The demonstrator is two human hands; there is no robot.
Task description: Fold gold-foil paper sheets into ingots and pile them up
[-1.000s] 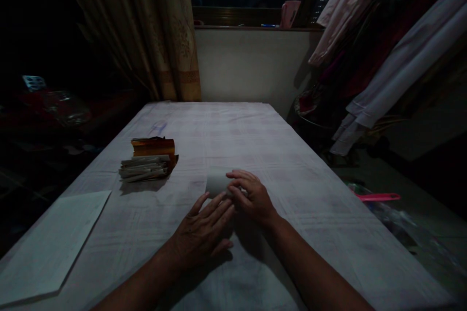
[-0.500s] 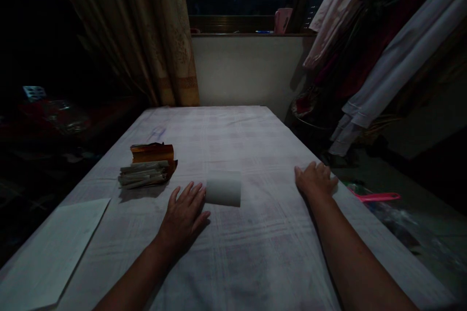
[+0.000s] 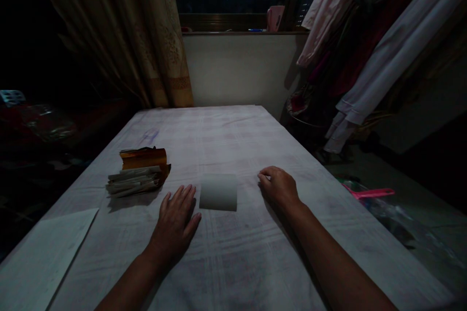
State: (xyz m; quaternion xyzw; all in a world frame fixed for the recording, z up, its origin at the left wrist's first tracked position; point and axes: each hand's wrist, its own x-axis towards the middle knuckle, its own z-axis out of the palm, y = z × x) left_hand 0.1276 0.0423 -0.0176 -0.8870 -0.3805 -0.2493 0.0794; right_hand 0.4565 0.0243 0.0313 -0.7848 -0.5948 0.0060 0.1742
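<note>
A small pale grey sheet of paper (image 3: 218, 193), slightly curled, lies on the checked tablecloth (image 3: 233, 257) between my hands. To its left my left hand (image 3: 177, 216) rests palm down and open, fingers stretched and a little apart from the sheet. My right hand (image 3: 279, 185) is on the cloth to the right of the sheet, its fingers curled in and the thumb pressed to them. Whether anything is in those fingers is hidden. Beyond my left hand sits a bundle of folded greyish papers (image 3: 133, 181) against a shiny orange-brown wrapper (image 3: 144, 157).
A large white sheet (image 3: 47, 252) covers the table's near left corner. Past the right edge, a pink-handled item (image 3: 375, 193) and clear plastic lie low down. Clothes (image 3: 383, 68) hang at the right; a curtain (image 3: 164, 48) and a windowsill with a pink mug (image 3: 274, 18) are behind.
My right hand has moved left from the table's right edge toward the small sheet, fingers curled. My left hand has drawn slightly away from the sheet. The view has turned a little right.
</note>
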